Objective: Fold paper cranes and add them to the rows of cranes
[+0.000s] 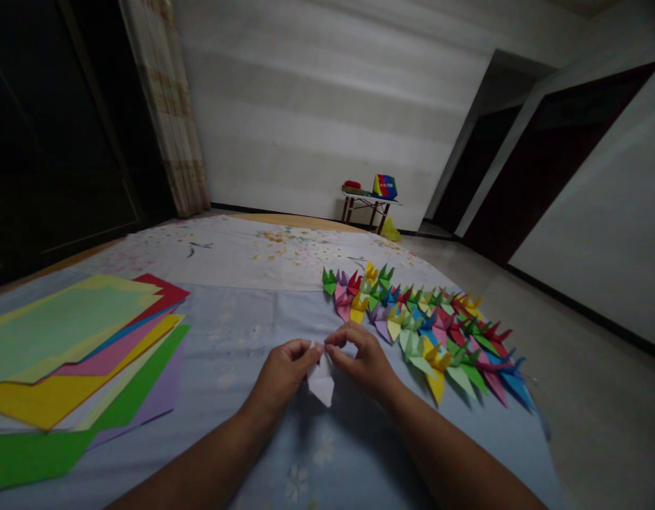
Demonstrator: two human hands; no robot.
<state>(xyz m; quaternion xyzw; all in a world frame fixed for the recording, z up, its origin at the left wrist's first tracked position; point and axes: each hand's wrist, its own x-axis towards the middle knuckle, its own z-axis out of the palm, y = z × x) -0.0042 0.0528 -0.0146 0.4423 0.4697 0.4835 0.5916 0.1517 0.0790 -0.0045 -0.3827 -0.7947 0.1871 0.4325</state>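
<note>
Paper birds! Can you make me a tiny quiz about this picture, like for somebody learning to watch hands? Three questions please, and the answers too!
1. Pick one: what colour is the folded paper at the fingertips of the left hand?
a) red
b) white
c) green

2. True or false: the flat sheets lie on the person's right.

3. Fill the gap: beyond the right hand, on that same side of the cloth, is a crowd of colourful folded ____.

Key:
1: b, white.
2: False, they lie on the person's left, overlapping one another.
3: paper birds.
</note>
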